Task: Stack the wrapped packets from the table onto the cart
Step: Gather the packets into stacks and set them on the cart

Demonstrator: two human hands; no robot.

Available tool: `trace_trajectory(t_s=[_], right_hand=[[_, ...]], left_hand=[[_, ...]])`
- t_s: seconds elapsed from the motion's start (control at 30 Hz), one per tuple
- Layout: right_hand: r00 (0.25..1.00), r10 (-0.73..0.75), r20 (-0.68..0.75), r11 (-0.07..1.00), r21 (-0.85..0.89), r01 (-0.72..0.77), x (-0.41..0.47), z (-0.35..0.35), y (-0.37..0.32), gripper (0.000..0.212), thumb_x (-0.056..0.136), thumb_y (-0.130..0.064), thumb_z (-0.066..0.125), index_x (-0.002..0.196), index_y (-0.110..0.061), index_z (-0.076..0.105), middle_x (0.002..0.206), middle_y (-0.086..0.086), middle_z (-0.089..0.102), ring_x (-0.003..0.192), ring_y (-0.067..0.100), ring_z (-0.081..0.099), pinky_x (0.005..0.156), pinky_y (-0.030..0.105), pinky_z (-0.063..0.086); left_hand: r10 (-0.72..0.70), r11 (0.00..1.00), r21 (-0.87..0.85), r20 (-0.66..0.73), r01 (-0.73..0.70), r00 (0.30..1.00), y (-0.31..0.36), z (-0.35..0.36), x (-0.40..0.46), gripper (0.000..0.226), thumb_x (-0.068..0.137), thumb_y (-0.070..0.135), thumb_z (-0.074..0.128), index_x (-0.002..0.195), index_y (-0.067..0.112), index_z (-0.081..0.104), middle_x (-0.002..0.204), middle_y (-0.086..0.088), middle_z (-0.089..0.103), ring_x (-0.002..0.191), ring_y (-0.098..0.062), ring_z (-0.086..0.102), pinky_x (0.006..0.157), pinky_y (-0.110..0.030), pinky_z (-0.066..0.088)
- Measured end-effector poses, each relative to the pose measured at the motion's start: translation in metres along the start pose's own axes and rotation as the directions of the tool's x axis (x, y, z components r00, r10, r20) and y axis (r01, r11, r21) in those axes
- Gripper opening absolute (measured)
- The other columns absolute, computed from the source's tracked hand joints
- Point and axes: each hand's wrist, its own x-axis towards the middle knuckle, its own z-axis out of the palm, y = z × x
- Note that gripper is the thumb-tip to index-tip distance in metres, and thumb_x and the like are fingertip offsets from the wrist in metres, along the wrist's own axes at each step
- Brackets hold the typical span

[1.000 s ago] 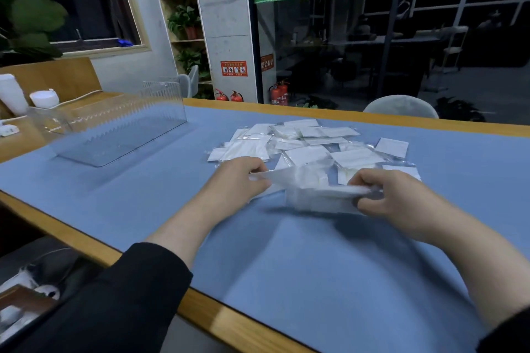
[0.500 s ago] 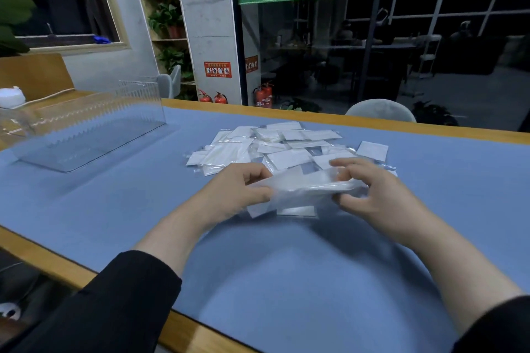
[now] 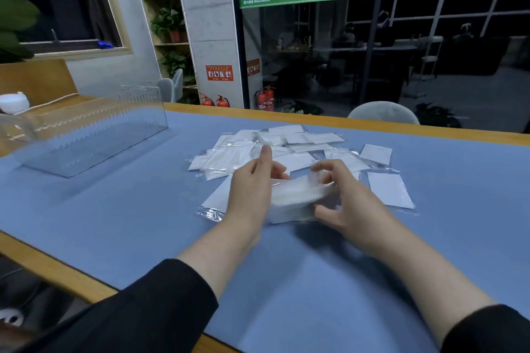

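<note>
The left hand (image 3: 252,186) and the right hand (image 3: 341,198) hold between them a small bundle of white flat packets in clear plastic wrap (image 3: 298,199), just above the blue-covered worktop with a wooden edge (image 3: 143,223). The left hand grips the bundle's left end with its index finger standing up straight; the right hand curls its fingers over the top and its thumb under the right end, as if squaring the edges. Just behind the hands lies the loose heap of white wrapped packets (image 3: 289,146), spread flat and overlapping, with a few singles off to the right. A clear plastic open-topped bin with a zigzag rim (image 3: 94,135) stands well to the left; it looks bare inside. No cart can be made out. Judging by this, the task is at an early stage: one handful gathered, nothing visibly stacked anywhere, and most packets left on the worktop
</note>
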Motion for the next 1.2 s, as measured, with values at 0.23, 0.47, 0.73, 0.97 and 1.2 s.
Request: trace_trajectory(t_s=[0.23, 0.47, 0.73, 0.97, 1.2], right_hand=[[0.991, 0.003, -0.132, 0.998, 0.066, 0.006, 0.001, -0.004, 0.004, 0.049, 0.086, -0.02, 0.075, 0.105, -0.059, 0.051, 0.1, -0.024, 0.058, 0.091, -0.004, 0.056, 0.075, 0.009, 0.041], [0.995, 0.093, -0.046, 0.996, 0.015, -0.092, -0.003, -0.002, 0.003, 0.039, 0.086, -0.011, 0.066, 0.099, -0.047, 0.059, 0.089, -0.02, 0.066, 0.071, 0.003, 0.055, 0.063, 0.017, 0.045], [0.946, 0.196, -0.258, 0.932, 0.35, -0.098, 0.01, -0.016, -0.028, 0.02, 0.088, -0.009, 0.073, 0.092, -0.028, 0.072, 0.073, -0.009, 0.067, 0.062, 0.009, 0.052, 0.059, 0.031, 0.036], [0.995, 0.094, -0.038, 0.961, 0.266, -0.081, 0.073, 0.017, -0.076, 0.013, 0.088, -0.038, 0.072, 0.1, -0.034, 0.071, 0.092, -0.009, 0.074, 0.088, 0.016, 0.069, 0.083, 0.043, 0.052], [0.973, 0.151, 0.176, 0.956, -0.275, -0.099, 0.157, 0.041, -0.067, 0.04, 0.083, -0.056, 0.071, 0.117, -0.037, 0.06, 0.117, -0.016, 0.063, 0.104, 0.003, 0.061, 0.079, 0.026, 0.048]], left_hand=[[0.118, 0.993, -0.032, 0.053, -0.116, 0.992, -0.007, -0.013, 0.006, 0.054, 0.09, 0.068, 0.05, 0.079, 0.021, 0.073, 0.084, 0.0, 0.073, 0.083, -0.012, 0.063, 0.081, -0.034, 0.048], [0.053, 0.974, 0.197, 0.275, -0.111, 0.96, -0.011, -0.007, 0.005, 0.03, 0.102, 0.042, 0.055, 0.085, 0.017, 0.061, 0.074, -0.004, 0.058, 0.067, -0.008, 0.046, 0.062, -0.025, 0.036], [-0.124, 0.927, -0.297, 0.336, 0.23, 0.934, -0.005, -0.02, 0.017, 0.062, 0.067, 0.046, 0.084, 0.121, 0.025, 0.064, 0.103, 0.001, 0.07, 0.095, -0.015, 0.066, 0.087, -0.033, 0.052], [-0.186, 0.685, -0.679, 0.187, 0.263, 0.965, 0.021, -0.048, 0.048, 0.02, 0.092, 0.015, 0.07, 0.112, 0.012, 0.072, 0.109, -0.012, 0.077, 0.101, -0.028, 0.073, 0.092, -0.043, 0.057], [0.167, 0.984, 0.128, -0.426, -0.124, 0.889, 0.017, -0.155, 0.141, 0.009, 0.091, 0.021, 0.066, 0.083, 0.021, 0.061, 0.08, 0.004, 0.067, 0.079, -0.025, 0.063, 0.062, -0.033, 0.049]])
